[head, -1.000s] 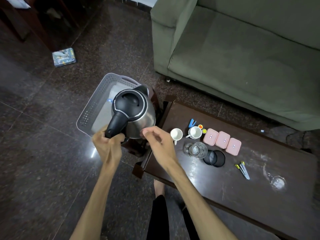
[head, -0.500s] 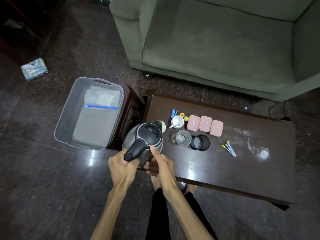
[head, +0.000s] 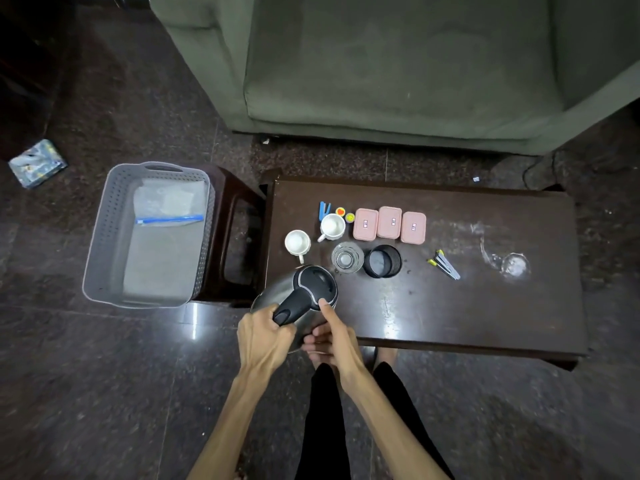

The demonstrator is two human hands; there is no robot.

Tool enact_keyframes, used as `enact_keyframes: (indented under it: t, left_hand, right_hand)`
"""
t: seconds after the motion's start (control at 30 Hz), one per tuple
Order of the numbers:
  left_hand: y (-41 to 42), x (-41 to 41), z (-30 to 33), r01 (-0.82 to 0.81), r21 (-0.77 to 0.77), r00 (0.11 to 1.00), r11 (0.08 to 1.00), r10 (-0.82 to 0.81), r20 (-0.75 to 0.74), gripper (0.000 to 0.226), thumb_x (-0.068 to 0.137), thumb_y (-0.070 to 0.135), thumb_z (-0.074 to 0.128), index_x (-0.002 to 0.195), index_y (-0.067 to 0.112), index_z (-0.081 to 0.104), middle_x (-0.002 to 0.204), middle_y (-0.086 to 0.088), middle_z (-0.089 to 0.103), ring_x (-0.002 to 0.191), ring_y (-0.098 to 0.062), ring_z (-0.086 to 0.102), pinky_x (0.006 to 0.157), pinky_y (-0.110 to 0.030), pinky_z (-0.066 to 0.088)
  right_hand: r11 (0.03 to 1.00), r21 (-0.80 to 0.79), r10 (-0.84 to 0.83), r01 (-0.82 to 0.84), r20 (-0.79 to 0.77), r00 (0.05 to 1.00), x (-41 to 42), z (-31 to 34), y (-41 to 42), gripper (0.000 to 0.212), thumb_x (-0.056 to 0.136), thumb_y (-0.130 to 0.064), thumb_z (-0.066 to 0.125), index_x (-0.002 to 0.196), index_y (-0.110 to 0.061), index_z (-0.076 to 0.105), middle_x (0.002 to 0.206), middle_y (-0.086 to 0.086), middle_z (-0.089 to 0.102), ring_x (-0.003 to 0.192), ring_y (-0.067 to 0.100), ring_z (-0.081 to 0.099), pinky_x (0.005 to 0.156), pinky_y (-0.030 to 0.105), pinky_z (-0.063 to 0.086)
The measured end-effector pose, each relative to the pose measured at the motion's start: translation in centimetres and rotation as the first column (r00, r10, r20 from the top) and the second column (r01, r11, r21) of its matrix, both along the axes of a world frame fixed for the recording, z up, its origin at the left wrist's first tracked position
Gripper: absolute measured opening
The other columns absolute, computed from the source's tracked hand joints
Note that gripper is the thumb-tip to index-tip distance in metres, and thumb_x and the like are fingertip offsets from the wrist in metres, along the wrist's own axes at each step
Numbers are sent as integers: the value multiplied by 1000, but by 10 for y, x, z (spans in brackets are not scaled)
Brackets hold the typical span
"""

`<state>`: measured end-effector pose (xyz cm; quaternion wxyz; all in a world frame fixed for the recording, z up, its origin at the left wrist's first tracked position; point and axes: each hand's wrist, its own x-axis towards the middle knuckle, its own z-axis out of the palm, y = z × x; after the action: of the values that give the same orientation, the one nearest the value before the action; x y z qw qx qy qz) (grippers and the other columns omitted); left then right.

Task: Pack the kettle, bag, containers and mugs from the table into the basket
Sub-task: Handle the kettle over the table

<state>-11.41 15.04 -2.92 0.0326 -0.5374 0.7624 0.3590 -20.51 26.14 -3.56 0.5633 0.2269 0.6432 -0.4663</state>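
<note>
A steel kettle [head: 277, 296] with a black lid and handle hangs over the front left corner of the dark table [head: 467, 313]. My left hand [head: 265, 337] grips its handle. My right hand [head: 334, 339] supports its body, thumb on the lid's rim. The grey perforated basket [head: 104, 220] sits on a stool to the left, apart from the kettle, with a clear zip bag [head: 169, 211] lying inside. Two white mugs [head: 297, 242] [head: 332, 226] and three pink containers [head: 389, 222] stand on the table beyond the kettle.
A drinking glass [head: 347, 258] and a black mesh cup [head: 382, 261] stand just right of the kettle. Pens [head: 446, 265], blue clips [head: 323, 210] and a clear wrapper [head: 512, 266] also lie on the table. A green sofa [head: 398, 64] stands behind; a packet [head: 36, 163] lies on the floor.
The kettle, held by both hands, has moved from beside the basket back right to the table's front left corner. In the last half second it has barely shifted.
</note>
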Motion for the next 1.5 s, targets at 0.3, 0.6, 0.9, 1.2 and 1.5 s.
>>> enact_keyframes:
  t: [0.3,0.6,0.9,1.2,1.5]
  left_hand:
    - [6,-23,-6,67,-9,997,998,-66,40,20,59,25,57,57,11,43,48,-3,46,55,-35,47,50,-34,34]
    - [10,-51,-8,127,2,989,992,-126,83,15,61,24,55,58,12,45,55,-5,54,60,-37,52,55,-35,40]
    - [13,-68,-10,149,19,978,989,-150,148,13,60,25,51,59,13,48,63,-14,62,67,-44,54,64,-42,52]
    - [12,-73,-12,145,37,972,989,-150,179,12,60,25,49,59,13,49,61,-9,61,63,-38,55,62,-40,52]
    - [11,-81,-11,173,5,966,985,-171,193,11,61,26,47,60,16,47,63,-7,59,59,-30,48,58,-33,37]
  right_hand:
    - [999,16,-33,33,-33,999,-15,-9,6,68,61,-83,67,61,-15,64,71,15,79,62,23,78,51,23,56]
    - [999,32,-35,37,-59,998,-37,-15,12,64,82,-75,63,69,-12,62,79,19,80,82,38,79,57,32,57]
    - [998,66,-1,4,-50,999,-50,-20,14,64,85,-74,60,68,-13,61,83,20,80,58,21,75,54,28,54]
    - [997,73,-5,10,-58,998,-54,-21,15,65,86,-73,59,68,-11,61,81,22,79,49,17,70,51,25,55]
    - [997,78,30,-24,-68,997,-58,-20,13,69,84,-79,55,66,-13,63,72,14,80,59,23,77,47,23,56]
